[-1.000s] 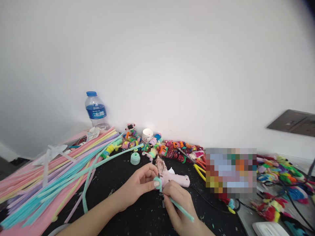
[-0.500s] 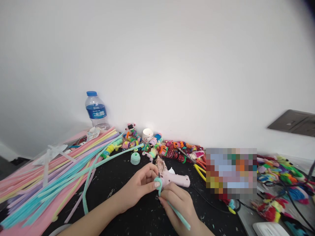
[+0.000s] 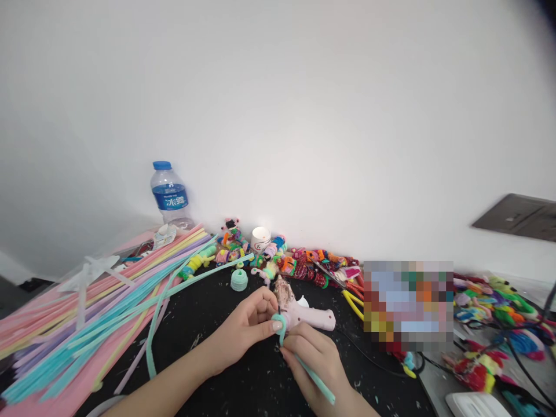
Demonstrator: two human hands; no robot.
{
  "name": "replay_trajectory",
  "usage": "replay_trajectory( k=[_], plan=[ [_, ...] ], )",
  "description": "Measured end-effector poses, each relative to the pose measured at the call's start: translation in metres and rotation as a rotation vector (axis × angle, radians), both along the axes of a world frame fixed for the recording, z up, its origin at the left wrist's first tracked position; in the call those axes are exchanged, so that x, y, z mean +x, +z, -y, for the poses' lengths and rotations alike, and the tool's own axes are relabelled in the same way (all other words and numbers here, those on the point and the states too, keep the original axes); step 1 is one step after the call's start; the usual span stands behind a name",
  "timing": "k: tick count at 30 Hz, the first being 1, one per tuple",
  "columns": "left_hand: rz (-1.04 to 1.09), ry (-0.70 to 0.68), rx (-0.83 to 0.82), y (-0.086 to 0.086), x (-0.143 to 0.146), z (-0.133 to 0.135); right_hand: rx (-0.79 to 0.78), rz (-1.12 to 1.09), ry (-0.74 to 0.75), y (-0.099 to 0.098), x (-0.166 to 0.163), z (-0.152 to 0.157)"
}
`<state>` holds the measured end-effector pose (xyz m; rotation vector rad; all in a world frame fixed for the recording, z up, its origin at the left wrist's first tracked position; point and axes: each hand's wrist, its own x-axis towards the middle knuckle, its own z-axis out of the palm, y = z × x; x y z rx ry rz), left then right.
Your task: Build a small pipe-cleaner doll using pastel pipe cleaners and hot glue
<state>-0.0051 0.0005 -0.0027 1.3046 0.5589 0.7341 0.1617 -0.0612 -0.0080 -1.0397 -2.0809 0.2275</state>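
Head view: a bare white wall (image 3: 304,116) fills most of what I can see, smooth and featureless, with a dark plate (image 3: 516,217) on it at far right, cut off by the frame edge. Below it runs the desk (image 3: 208,324), covered in black, flecked with pale fuzz. A big fan of long fuzzy stems (image 3: 87,313) in pink, yellow, lilac and teal sprawls over the left part, its near ends running out of view. At right a blurred block (image 3: 408,306) hides whatever lies there, and beyond it a tangle of bright fuzzy figures (image 3: 495,307) is hard to sort out. A clear plastic water bottle (image 3: 168,194) with a blue cap stands far left against the wall. Along the wall sits a row of small colourful wound pieces (image 3: 278,260) and a little white cup (image 3: 260,238). A pale pink glue gun (image 3: 306,315) lies on the desk just beyond the hands.

The left hand (image 3: 245,330) is curled, thumb and fingers pinched on a small teal coil (image 3: 280,325) near the middle of the desk. The right hand (image 3: 319,365) is closed around the straight tail of the same teal stem (image 3: 319,383), which slants towards the near right; its wrist is cut off by the lower edge. A finished teal spiral disc (image 3: 238,280) rests apart, farther back.
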Motion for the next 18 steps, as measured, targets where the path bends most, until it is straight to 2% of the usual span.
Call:
replay_trajectory(
  k=[11,18],
  plan=[
    [0.057,-0.007,-0.073,0.0011,0.0012,0.0005,-0.016,-0.090,-0.007,0.0006,0.0030,-0.0005],
    [0.103,-0.025,-0.097,0.0015,0.0028,0.0015,-0.116,-0.164,-0.047,0.0014,0.0047,0.0010]
  ],
)
